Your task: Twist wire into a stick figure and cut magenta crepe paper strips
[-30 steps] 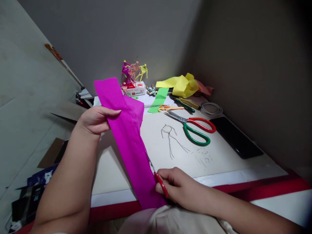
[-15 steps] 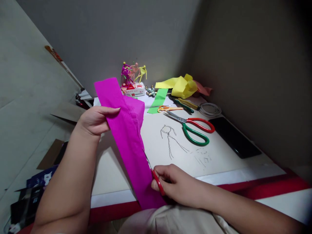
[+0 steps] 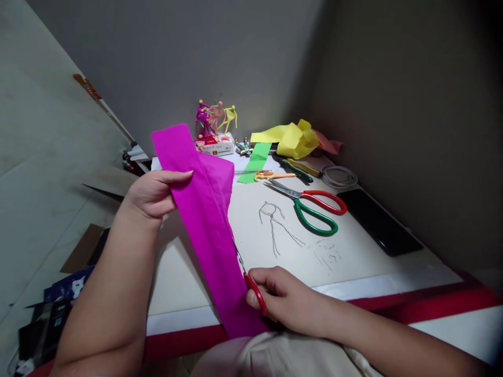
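Observation:
A long strip of magenta crepe paper slants from the upper left down to my lap. My left hand pinches its left edge, thumb on top and fingers underneath. In my right hand is a pair of scissors with red handles. Their blades point up and to the left along the paper's right edge; part of them is hidden behind the paper. Near the middle of the table lies a twisted wire figure.
To the right lie large red-and-green-handled scissors, a black phone, and a coil of cable. Farther back are pliers, orange scissors, green paper, yellow paper, and small paper-wrapped figures by a box.
My right hand and the red-handled scissors have shifted very slightly right and down. The left hand and the paper look almost unmoved.

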A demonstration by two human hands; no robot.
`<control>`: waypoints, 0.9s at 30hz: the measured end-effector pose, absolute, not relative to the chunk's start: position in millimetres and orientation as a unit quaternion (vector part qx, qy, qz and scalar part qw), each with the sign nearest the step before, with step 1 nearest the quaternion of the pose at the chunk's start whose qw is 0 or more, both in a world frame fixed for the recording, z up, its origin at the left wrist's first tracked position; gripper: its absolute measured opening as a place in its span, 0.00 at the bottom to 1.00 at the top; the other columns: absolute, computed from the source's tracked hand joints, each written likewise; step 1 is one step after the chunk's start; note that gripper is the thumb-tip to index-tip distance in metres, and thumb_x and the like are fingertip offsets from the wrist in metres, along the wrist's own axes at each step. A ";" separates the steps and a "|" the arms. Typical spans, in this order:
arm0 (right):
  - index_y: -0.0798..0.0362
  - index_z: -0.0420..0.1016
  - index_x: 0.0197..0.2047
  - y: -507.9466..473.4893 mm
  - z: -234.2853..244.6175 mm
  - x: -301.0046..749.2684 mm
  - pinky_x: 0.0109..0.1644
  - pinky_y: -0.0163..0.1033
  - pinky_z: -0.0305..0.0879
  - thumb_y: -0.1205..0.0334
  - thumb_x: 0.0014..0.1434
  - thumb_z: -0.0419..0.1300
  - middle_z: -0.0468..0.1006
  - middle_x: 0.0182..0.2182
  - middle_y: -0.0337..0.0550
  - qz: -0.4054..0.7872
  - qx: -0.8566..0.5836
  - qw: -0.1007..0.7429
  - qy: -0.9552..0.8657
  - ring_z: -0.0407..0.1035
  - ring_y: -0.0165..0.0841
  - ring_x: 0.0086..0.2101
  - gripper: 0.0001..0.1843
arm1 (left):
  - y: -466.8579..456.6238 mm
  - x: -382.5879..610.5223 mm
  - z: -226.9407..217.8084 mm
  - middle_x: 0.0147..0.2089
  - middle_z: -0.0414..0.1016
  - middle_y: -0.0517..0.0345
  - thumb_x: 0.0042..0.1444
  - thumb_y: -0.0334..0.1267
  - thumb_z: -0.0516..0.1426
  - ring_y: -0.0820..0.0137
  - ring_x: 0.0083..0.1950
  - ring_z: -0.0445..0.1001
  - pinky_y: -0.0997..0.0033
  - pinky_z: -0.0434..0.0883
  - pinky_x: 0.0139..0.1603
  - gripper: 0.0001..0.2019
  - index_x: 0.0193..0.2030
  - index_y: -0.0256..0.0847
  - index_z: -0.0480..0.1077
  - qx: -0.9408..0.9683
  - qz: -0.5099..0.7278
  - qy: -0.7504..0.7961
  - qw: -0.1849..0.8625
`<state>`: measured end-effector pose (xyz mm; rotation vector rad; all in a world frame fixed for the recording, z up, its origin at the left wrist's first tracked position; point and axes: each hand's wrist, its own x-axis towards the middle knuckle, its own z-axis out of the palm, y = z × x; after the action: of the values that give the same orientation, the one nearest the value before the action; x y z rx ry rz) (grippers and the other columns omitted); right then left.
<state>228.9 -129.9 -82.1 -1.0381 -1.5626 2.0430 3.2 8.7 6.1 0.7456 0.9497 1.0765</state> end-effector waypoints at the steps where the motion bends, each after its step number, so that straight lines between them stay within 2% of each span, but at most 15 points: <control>1: 0.53 0.56 0.25 -129.8 -82.0 229.0 0.22 0.30 0.44 0.50 0.57 0.57 0.54 0.16 0.29 0.723 -0.368 0.184 -0.555 0.48 0.22 0.19 0.19 | 8.2 4.1 6.5 0.29 0.80 0.55 0.50 0.18 0.53 0.69 0.29 0.78 0.71 0.77 0.33 0.11 0.35 0.31 0.74 0.333 0.484 0.422 0.691; 12: 0.54 0.56 0.23 -129.9 -83.6 229.4 0.22 0.29 0.45 0.53 0.56 0.57 0.53 0.18 0.30 0.702 -0.377 0.195 -0.572 0.46 0.22 0.21 0.18 | 10.0 8.3 8.9 0.31 0.81 0.54 0.59 0.28 0.51 0.70 0.32 0.79 0.71 0.76 0.38 0.09 0.37 0.32 0.73 0.313 0.499 0.417 0.692; 19: 0.53 0.57 0.24 -126.2 -81.4 226.2 0.21 0.29 0.45 0.50 0.56 0.58 0.53 0.16 0.28 0.707 -0.385 0.181 -0.566 0.47 0.21 0.19 0.19 | 8.8 11.8 12.1 0.29 0.80 0.53 0.58 0.28 0.51 0.70 0.30 0.78 0.72 0.76 0.39 0.09 0.36 0.32 0.73 0.306 0.499 0.423 0.692; 27: 0.52 0.57 0.25 -123.3 -83.0 223.3 0.18 0.28 0.44 0.48 0.54 0.59 0.50 0.15 0.26 0.739 -0.374 0.191 -0.526 0.45 0.20 0.17 0.20 | 6.4 13.4 15.2 0.29 0.80 0.53 0.54 0.29 0.55 0.68 0.30 0.79 0.70 0.75 0.43 0.10 0.42 0.35 0.73 0.296 0.516 0.457 0.662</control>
<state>223.3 -123.3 -83.0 -1.0518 -1.4783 2.0764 13.4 6.4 15.2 0.6694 1.0328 1.1658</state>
